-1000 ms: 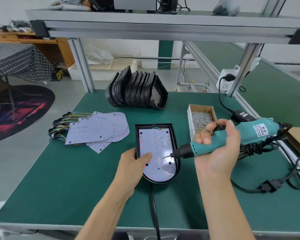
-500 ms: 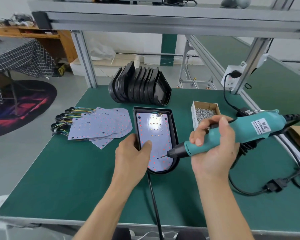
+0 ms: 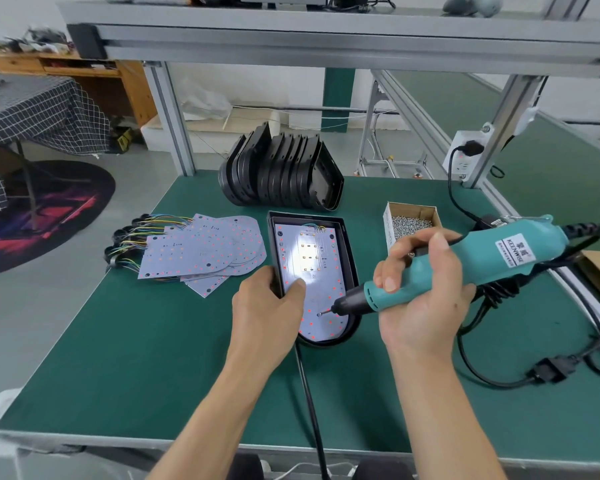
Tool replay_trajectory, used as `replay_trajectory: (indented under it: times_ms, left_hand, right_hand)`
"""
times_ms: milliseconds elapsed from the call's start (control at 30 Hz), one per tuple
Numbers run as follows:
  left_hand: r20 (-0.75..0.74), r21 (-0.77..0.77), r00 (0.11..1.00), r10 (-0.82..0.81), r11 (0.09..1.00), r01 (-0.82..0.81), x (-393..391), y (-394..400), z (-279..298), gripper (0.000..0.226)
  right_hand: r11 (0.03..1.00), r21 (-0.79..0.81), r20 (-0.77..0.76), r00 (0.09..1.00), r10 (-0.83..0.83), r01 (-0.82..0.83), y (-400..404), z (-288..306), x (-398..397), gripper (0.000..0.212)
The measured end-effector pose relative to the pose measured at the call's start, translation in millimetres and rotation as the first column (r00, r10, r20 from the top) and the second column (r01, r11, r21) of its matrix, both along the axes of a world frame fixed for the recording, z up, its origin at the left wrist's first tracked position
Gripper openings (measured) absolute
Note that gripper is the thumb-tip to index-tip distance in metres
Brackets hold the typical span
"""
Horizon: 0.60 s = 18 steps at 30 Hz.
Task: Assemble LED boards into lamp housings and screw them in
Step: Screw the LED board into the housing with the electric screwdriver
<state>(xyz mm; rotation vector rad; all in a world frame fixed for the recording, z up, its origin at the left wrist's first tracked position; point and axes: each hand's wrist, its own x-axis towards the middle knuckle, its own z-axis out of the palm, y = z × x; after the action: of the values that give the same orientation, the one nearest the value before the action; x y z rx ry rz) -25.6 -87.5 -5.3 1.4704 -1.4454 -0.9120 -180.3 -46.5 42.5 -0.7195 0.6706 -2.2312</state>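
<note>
A black lamp housing (image 3: 347, 251) lies flat on the green mat with a white LED board (image 3: 312, 271) seated inside it. My left hand (image 3: 267, 313) grips the housing's left wall, thumb pressing down on the board. My right hand (image 3: 420, 299) holds a teal electric screwdriver (image 3: 482, 265), its bit tip touching a screw near the board's lower end. A black cable leaves the housing's near end toward me.
Several loose LED boards (image 3: 201, 254) with coloured wires are fanned out at the left. A row of empty black housings (image 3: 281, 174) stands at the back. A cardboard box of screws (image 3: 409, 223) sits right of the housing. Power cables (image 3: 541, 368) trail at the right.
The view has shifted closer. My left thumb stays on the board and the screwdriver tip has come down onto the screw at the board's lower end.
</note>
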Motion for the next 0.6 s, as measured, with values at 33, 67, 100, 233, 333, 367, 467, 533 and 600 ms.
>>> replay_trajectory:
  times_ms: [33, 67, 100, 233, 333, 367, 467, 533, 600]
  left_hand:
    - [-0.001, 0.000, 1.000, 0.000, 1.000, 0.000, -0.2, 0.1, 0.5, 0.021]
    - [0.000, -0.001, 1.000, 0.000, 1.000, 0.000, -0.4, 0.3, 1.0, 0.021]
    - [0.002, -0.004, 1.000, 0.002, 1.000, -0.002, -0.4, 0.9, 1.4, 0.021]
    - [0.017, -0.006, 1.000, 0.017, 1.000, -0.017, -1.0, 3.1, 2.5, 0.024]
    - [0.032, -0.006, 0.999, 0.026, 1.000, -0.026, -2.4, 4.5, 4.3, 0.026]
    - [0.036, -0.005, 0.999, 0.030, 1.000, -0.030, -2.6, 4.8, 4.7, 0.027]
    - [0.039, 0.002, 0.998, 0.042, 0.999, -0.042, -3.1, 5.8, 5.5, 0.029]
    - [0.046, 0.006, 0.998, 0.048, 0.999, -0.049, -3.6, 6.3, 6.0, 0.029]
    - [0.047, 0.005, 0.998, 0.052, 0.999, -0.052, -4.9, 6.6, 6.1, 0.029]
  right_hand:
    - [1.000, -0.001, -0.002, 1.000, 0.000, 0.000, -0.1, -0.2, 0.3, 0.016]
    - [1.000, -0.002, -0.005, 1.000, -0.001, 0.001, 0.0, -0.4, 0.6, 0.016]
    - [1.000, -0.003, -0.010, 1.000, -0.002, 0.002, 0.0, -0.7, 0.9, 0.016]
    - [1.000, -0.007, -0.046, 0.999, -0.013, 0.013, 0.5, -2.9, 2.3, 0.017]
    - [1.000, -0.012, -0.087, 0.996, -0.023, 0.022, 1.5, -4.7, 4.3, 0.013]
    - [1.000, -0.016, -0.105, 0.994, -0.028, 0.027, 1.9, -4.9, 5.0, 0.011]
    - [0.999, -0.042, -0.155, 0.987, -0.039, 0.032, 2.9, -4.9, 8.2, 0.008]
    - [0.998, -0.058, -0.187, 0.981, -0.043, 0.033, 3.1, -4.9, 10.9, 0.008]
    - [0.997, -0.068, -0.212, 0.976, -0.049, 0.036, 3.4, -5.2, 13.2, 0.008]
